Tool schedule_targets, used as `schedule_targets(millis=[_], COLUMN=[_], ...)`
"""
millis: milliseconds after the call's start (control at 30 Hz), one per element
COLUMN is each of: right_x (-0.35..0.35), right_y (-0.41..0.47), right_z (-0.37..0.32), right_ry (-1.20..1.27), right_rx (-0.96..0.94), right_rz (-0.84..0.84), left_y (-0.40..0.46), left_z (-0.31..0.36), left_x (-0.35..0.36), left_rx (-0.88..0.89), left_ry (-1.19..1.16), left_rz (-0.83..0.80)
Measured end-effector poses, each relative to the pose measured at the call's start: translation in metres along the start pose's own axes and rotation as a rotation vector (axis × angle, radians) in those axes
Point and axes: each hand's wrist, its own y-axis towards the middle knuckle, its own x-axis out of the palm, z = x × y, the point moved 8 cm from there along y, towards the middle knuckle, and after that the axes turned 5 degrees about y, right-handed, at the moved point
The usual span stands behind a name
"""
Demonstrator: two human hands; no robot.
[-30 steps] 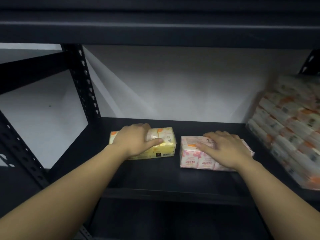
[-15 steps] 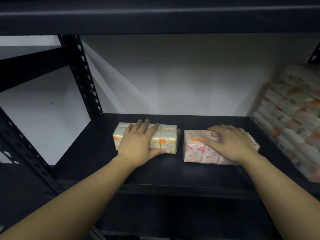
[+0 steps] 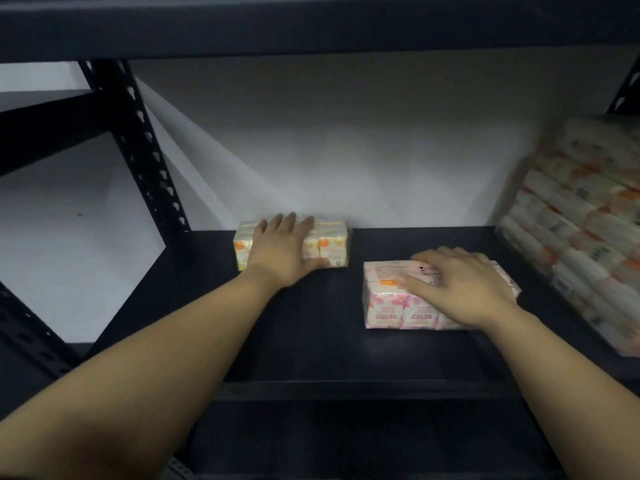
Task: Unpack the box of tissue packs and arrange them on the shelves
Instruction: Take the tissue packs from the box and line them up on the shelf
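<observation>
A dark metal shelf (image 3: 311, 348) fills the view, its perforated upright (image 3: 145, 150) rising at the left against a pale wall (image 3: 346, 150), with another dark shelf board (image 3: 311, 26) overhead. At the far right of the shelf leans a large wrapped stack of tissue packs (image 3: 585, 237), blurred and tilted, its orange-and-white labels only partly legible. Near the middle, toward the front of the shelf, lies the pink tissue pack (image 3: 391, 299) — a wrapped bundle with its printed face toward the camera. The right hand (image 3: 464, 289) rests on top of it, palm down, fingers spread and only slightly bent over its top, thumb pointing left across the wrapper; the bundle sits directly beneath the palm and reaches out to its left. Farther back, just against the wall, sits the yellow tissue pack (image 3: 332, 244), well apart from the pink one. The left hand (image 3: 284, 247) lies flat across its top and front — fingers straight and reaching to the rear edge, thumb along the lower front edge — so the pack shows on both sides of the hand.
</observation>
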Motion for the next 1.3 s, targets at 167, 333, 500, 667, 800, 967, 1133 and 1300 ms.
schedule_targets(millis=[167, 333, 500, 667, 800, 967, 1133, 1300], right_x=[-0.001, -0.002, -0.004, -0.007, -0.02, -0.047, -0.036, -0.03], right_y=[0.0, 0.0, -0.004, -0.008, -0.015, -0.033, -0.049, -0.055], right_z=[0.001, 0.0, -0.003, -0.006, -0.004, 0.028, 0.083, 0.084], right_ry=[0.007, -0.002, -0.011, 0.017, 0.295, 0.446, 0.344, 0.494], right_rx=[0.006, 0.012, 0.02, 0.014, 0.006, 0.134, 0.445, 0.448], right_rz=[0.009, -0.005, -0.018, -0.013, 0.114, 0.341, 0.229, 0.23], left_y=[0.032, 0.046, 0.046, 0.008, -0.028, -0.047, -0.058, -0.061], left_z=[-0.003, -0.004, 0.001, 0.043, 0.083, 0.097, 0.103, 0.108], left_x=[0.006, 0.006, 0.004, -0.024, -0.015, -0.011, -0.007, -0.016], left_rx=[-0.003, -0.008, -0.002, 0.12, 0.193, 0.023, -0.057, -0.076], left_ry=[-0.009, -0.036, -0.091, -0.419, -0.697, -0.796, -0.93, -1.041], left_rz=[0.005, 0.018, -0.016, 0.106, -0.088, -0.125, -0.377, -0.381])
